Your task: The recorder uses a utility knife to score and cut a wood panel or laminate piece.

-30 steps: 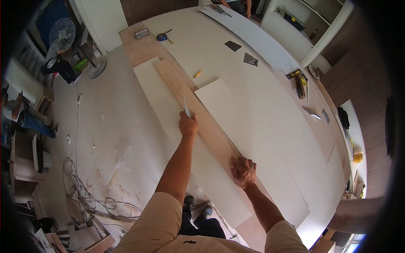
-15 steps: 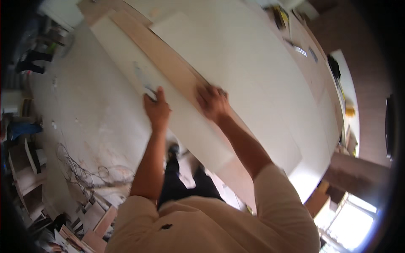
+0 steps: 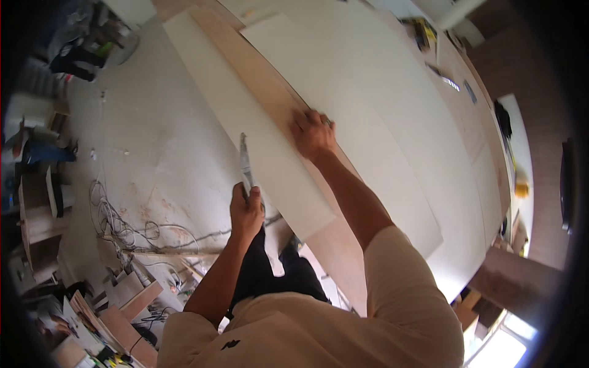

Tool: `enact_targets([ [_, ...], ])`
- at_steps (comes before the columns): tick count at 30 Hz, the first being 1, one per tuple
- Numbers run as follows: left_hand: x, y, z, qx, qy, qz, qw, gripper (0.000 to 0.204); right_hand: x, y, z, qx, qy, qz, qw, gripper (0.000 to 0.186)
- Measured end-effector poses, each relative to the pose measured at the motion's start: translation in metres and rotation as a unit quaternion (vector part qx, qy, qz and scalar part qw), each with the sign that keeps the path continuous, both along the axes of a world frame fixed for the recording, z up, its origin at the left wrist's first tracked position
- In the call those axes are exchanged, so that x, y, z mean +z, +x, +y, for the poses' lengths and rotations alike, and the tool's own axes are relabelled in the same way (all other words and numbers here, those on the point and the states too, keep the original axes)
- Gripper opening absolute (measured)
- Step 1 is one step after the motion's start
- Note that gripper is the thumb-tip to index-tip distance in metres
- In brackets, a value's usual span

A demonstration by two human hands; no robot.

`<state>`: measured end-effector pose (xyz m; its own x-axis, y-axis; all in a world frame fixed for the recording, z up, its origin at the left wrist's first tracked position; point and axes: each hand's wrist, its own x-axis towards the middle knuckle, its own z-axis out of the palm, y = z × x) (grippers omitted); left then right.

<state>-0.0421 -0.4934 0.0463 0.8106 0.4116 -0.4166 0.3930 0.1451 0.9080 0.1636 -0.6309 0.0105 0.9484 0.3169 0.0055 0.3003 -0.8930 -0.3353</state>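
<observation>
My left hand [image 3: 246, 211] is closed round a long, slim grey tool [image 3: 245, 161] with a narrow tip pointing away from me. Its exact kind is unclear. The hand is held near my body, by the left edge of a long white panel strip [image 3: 270, 147]. My right hand [image 3: 315, 135] is on a bare brown wood strip [image 3: 248, 80], beside the edge of a large white sheet [image 3: 362, 104]. A ring shows on one finger. Its fingers are bent and partly smeared by motion, so what they grip, if anything, is unclear.
Looped cables [image 3: 110, 214] lie on the dusty floor at left. Wooden offcuts [image 3: 126, 288] are heaped at lower left. Tools [image 3: 423, 32] rest at the far right of the boards. A bright window [image 3: 500, 349] shows at lower right.
My left hand has drawn back toward my body with the grey tool, off the white strip. My right hand stays on the brown strip. The view has shifted slightly.
</observation>
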Motion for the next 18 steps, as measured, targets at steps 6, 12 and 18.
enact_targets([
  [6,0.026,0.111,0.052,0.077,-0.038,-0.015,0.996,0.025,0.024,0.000,0.011,0.022,-0.012,0.024,0.999,0.047],
  [12,0.006,0.250,0.130,0.098,0.035,-0.020,0.994,0.031,0.023,0.004,0.009,0.018,-0.023,-0.007,1.000,0.047],
  [18,-0.014,0.338,0.205,0.107,0.112,0.036,0.987,0.039,0.015,0.003,0.012,0.028,-0.015,-0.021,0.999,0.050],
])
